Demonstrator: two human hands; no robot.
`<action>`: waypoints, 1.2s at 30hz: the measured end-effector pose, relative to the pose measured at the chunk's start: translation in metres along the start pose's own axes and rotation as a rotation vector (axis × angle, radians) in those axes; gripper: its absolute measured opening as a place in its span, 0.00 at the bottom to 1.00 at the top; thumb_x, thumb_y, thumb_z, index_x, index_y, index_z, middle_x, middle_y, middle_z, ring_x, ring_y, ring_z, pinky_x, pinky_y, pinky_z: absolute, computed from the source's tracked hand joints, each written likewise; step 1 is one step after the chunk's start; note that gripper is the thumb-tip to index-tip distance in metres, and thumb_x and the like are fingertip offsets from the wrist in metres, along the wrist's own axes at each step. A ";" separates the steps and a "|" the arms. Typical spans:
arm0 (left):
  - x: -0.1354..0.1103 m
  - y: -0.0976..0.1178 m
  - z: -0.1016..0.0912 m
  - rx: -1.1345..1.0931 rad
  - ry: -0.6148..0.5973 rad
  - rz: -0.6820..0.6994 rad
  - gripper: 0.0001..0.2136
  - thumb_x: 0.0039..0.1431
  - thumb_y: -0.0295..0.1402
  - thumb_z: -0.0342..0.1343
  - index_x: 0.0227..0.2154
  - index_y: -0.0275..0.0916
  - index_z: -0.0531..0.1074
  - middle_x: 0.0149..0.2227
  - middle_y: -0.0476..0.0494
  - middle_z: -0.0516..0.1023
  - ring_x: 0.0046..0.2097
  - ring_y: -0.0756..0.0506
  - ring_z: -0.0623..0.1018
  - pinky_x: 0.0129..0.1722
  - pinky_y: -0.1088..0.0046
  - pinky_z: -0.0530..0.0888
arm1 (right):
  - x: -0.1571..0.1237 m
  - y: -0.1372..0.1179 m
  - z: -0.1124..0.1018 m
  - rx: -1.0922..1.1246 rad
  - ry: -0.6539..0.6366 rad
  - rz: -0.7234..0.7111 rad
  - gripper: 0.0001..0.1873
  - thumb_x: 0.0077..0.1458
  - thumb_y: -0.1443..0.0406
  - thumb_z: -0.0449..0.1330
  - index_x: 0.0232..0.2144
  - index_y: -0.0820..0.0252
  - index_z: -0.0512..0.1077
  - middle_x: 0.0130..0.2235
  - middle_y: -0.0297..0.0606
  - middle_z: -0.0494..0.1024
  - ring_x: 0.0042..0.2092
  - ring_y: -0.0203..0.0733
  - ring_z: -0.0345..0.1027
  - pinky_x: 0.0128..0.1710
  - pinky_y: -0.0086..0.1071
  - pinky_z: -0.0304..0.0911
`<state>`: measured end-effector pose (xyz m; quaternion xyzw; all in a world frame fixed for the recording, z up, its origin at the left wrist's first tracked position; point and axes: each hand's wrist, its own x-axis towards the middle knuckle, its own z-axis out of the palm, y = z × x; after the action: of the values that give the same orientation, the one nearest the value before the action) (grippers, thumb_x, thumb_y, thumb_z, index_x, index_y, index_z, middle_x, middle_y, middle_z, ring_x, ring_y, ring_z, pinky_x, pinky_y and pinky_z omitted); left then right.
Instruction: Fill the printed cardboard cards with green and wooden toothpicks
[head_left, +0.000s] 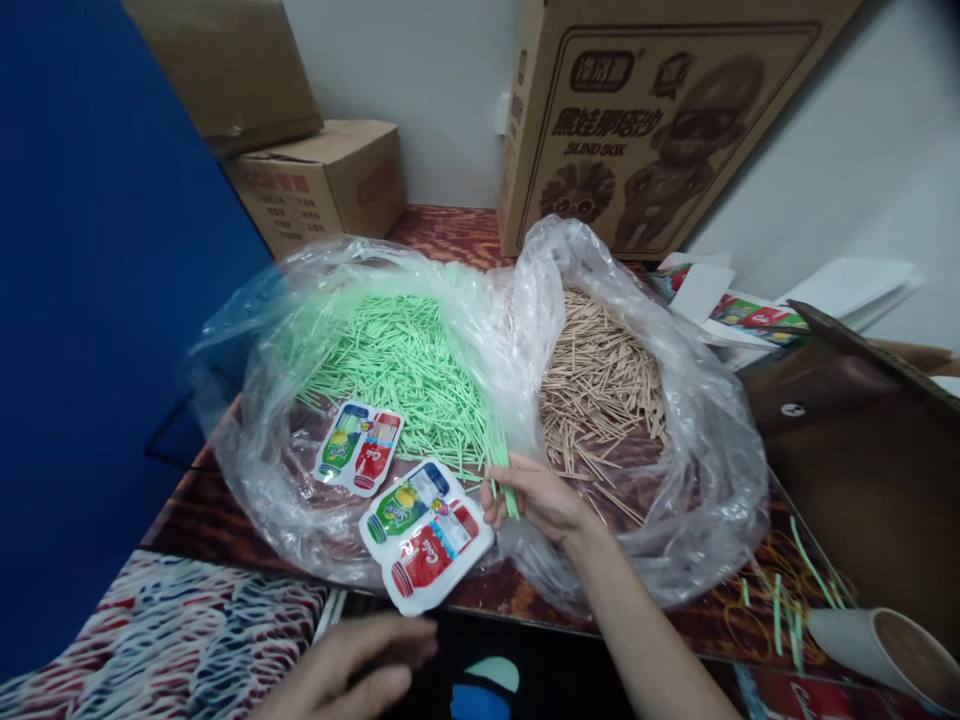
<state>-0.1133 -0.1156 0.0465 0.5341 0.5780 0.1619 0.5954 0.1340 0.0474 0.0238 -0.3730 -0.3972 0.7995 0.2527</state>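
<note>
My right hand (536, 495) is closed on a small bunch of green sticks (501, 470) at the near edge of a clear plastic bag (247, 400) full of green sticks (397, 365). My left hand (352, 665) hovers low at the table's front edge, fingers loosely together and holding nothing, just below a white two-pocket packet with a green and a red bottle picture (426, 535). A second such packet (358, 448) lies inside the green-stick bag. A second clear bag (705, 440) to the right holds tan wooden sticks (600, 385).
Cardboard boxes (645, 120) (322, 180) stand at the back of the wooden table (442, 235). A blue panel (90, 300) closes the left side. A brown box flap (862, 440), loose rubber bands and green sticks (780, 590), and a paper cup (885, 650) lie at the right.
</note>
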 end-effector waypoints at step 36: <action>0.118 0.002 -0.006 0.489 0.815 0.299 0.07 0.53 0.34 0.57 0.35 0.41 0.67 0.35 0.45 0.72 0.39 0.41 0.73 0.40 0.64 0.69 | 0.014 0.047 0.020 -0.449 0.267 -0.388 0.10 0.58 0.60 0.55 0.36 0.58 0.72 0.35 0.35 0.77 0.39 0.41 0.70 0.44 0.33 0.61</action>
<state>-0.0849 -0.0172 -0.0114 0.6285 0.7017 0.3008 0.1488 0.1049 0.0220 -0.0125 -0.4384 -0.5907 0.5728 0.3616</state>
